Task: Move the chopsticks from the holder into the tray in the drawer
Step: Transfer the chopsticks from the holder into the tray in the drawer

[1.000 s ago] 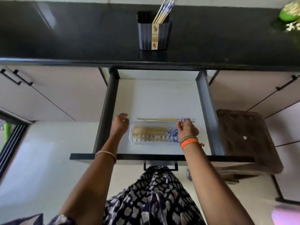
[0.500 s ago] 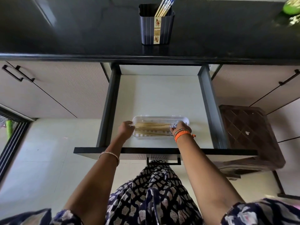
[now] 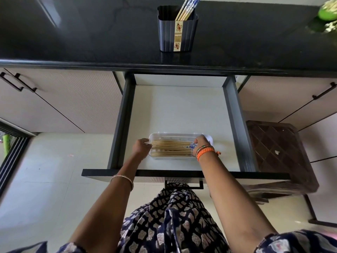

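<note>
A glossy black surface (image 3: pixel 91 33) is seen running across the top of the view, and the dark ribbed holder (image 3: pixel 177 35) is stood on it, directly behind the open drawer (image 3: pixel 182 110). A few chopsticks with blue-patterned ends (image 3: pixel 187 8) are left leaning in the holder. At the far right of the surface, well apart from the holder, something green and white (image 3: pixel 328 13) is glimpsed, too blurred to be identified.

Below the surface's edge, the drawer is pulled fully out, its white floor framed by dark side rails. The clear tray (image 3: pixel 180 136) is set near the drawer's front, and a row of wooden chopsticks (image 3: pixel 171 148) is laid lengthwise inside it. The left hand (image 3: pixel 142 148) is curled against the tray's left end, fingers closed on its rim. The right hand (image 3: pixel 200 143) is bent over the tray's right end, fingertips pressed down on the patterned chopstick ends; whether any is pinched cannot be told. Orange thread bands (image 3: pixel 206 152) are worn at that wrist, a thin bangle (image 3: pixel 122 178) at the other.

Beige cabinet doors (image 3: pixel 63 103) with dark handles are seen either side of the drawer. A pale tiled floor (image 3: pixel 45 170) is spread beneath, and a brown latticed stool (image 3: pixel 279 154) is stood right of the drawer.
</note>
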`<move>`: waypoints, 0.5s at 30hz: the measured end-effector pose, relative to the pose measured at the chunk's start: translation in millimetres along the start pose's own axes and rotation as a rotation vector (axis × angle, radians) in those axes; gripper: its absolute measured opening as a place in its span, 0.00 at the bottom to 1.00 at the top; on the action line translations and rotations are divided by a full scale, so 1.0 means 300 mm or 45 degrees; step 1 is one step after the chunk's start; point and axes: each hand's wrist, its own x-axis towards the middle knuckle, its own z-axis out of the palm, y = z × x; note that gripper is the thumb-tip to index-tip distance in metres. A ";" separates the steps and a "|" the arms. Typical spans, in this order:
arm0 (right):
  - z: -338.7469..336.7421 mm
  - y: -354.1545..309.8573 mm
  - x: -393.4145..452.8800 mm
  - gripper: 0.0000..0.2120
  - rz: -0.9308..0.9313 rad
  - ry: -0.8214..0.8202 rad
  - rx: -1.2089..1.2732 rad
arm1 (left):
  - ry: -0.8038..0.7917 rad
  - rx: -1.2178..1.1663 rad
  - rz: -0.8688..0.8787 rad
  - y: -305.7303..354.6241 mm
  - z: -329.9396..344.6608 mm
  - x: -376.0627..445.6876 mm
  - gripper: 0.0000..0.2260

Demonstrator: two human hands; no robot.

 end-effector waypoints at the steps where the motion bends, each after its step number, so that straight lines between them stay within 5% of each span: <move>1: 0.004 -0.007 -0.012 0.12 -0.007 -0.049 0.006 | 0.003 0.004 0.015 0.003 -0.002 -0.004 0.17; 5: 0.036 -0.062 -0.034 0.03 0.012 -0.137 0.121 | 0.092 -0.054 0.093 0.055 -0.021 -0.015 0.18; 9: 0.112 -0.235 -0.068 0.11 -0.132 -0.303 0.240 | 0.258 -0.113 0.307 0.242 -0.079 0.004 0.17; 15: 0.230 -0.661 -0.145 0.10 -0.569 -0.401 0.117 | 0.286 -0.136 0.821 0.691 -0.208 0.064 0.14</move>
